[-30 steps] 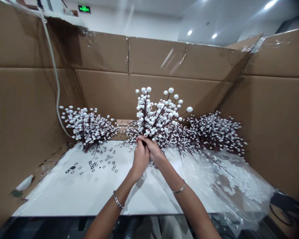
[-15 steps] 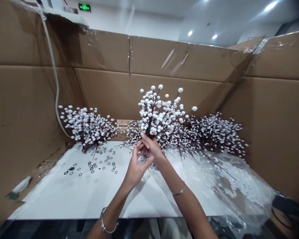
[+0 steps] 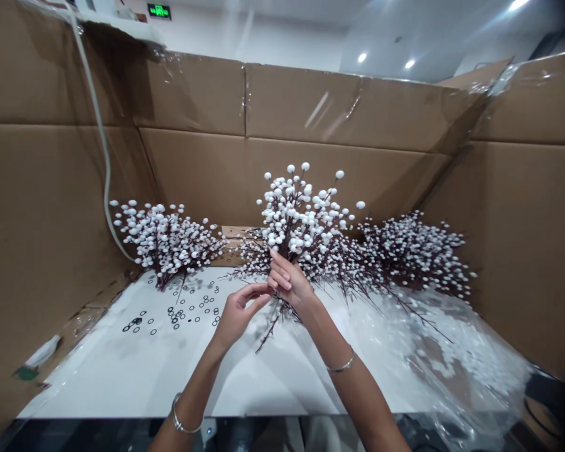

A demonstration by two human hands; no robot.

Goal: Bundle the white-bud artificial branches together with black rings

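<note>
A person's right hand [image 3: 294, 285], at the centre of the frame, has its fingers clamped on the lower part of an upright bunch of round white berries on thin, dark reddish-brown stems [image 3: 306, 216], which fans out above it. Just left of it, the left hand [image 3: 235, 314] reaches in, thumb and forefinger slightly apart, tips near the right fingers; whether they pinch anything cannot be told. A dark stem [image 3: 267, 334] slants toward the lower left beneath the hands. A similar white-berried bunch [image 3: 167, 238] rests at left on a flat white tabletop [image 3: 122, 383], small black rings [image 3: 136, 321] scattered in front. More white-berried branches [image 3: 412, 254] are heaped at centre right, above a crumpled, clear plastic bag [image 3: 471, 351]. Brown cardboard walls [image 3: 339, 113] rise at left, back and right
</note>
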